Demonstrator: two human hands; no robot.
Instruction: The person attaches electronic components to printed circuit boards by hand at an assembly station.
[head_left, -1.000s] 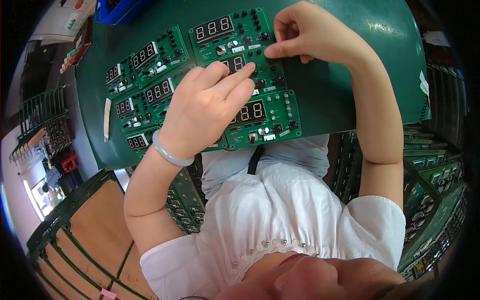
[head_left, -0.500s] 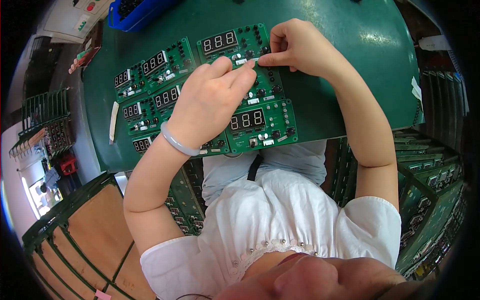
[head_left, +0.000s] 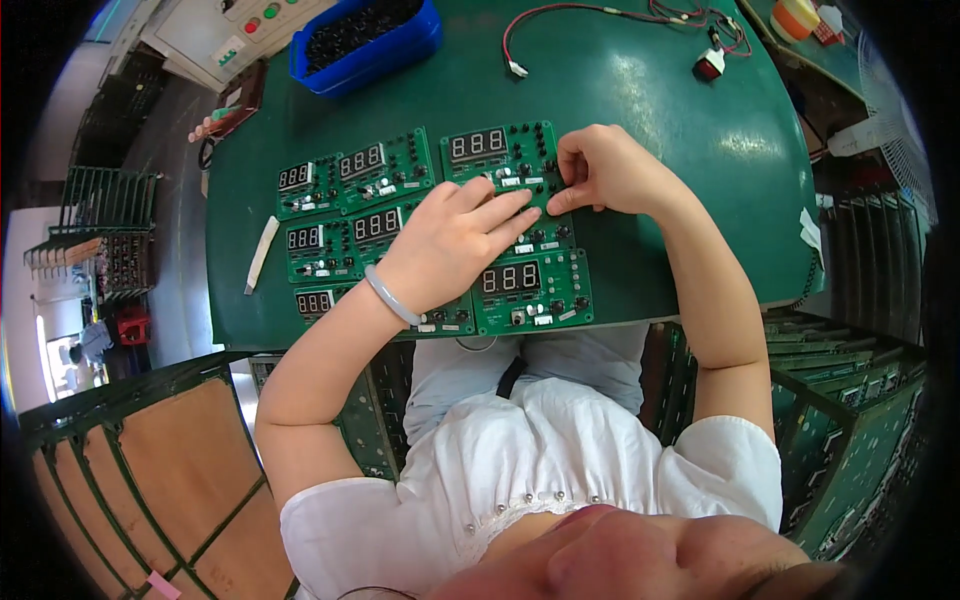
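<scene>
Green circuit boards with three-digit displays lie in rows near the table's front edge. My left hand (head_left: 450, 240) rests over the middle-right board (head_left: 548, 238), its index and middle fingers stretched across the board's upper part and covering its display. My right hand (head_left: 612, 178) is at that board's upper right corner, fingers curled and thumb close to the left fingertips. Whatever it may pinch is hidden. Just above lies the top-right board (head_left: 480, 165), carrying several black caps along its right side. The bottom-right board (head_left: 512, 297) shows pale button stems there instead.
A blue bin (head_left: 370, 50) of small black parts stands at the back left. Behind lies a red-and-black cable (head_left: 560, 10) with a red switch (head_left: 710, 65). A pale strip (head_left: 262, 255) lies left of the boards. Board racks (head_left: 850, 430) flank me.
The view has tilted up, showing more of the bin and the cable. My left fingers have spread apart a little. My right hand has gone from the top-right board's lower edge to the middle-right board's corner.
</scene>
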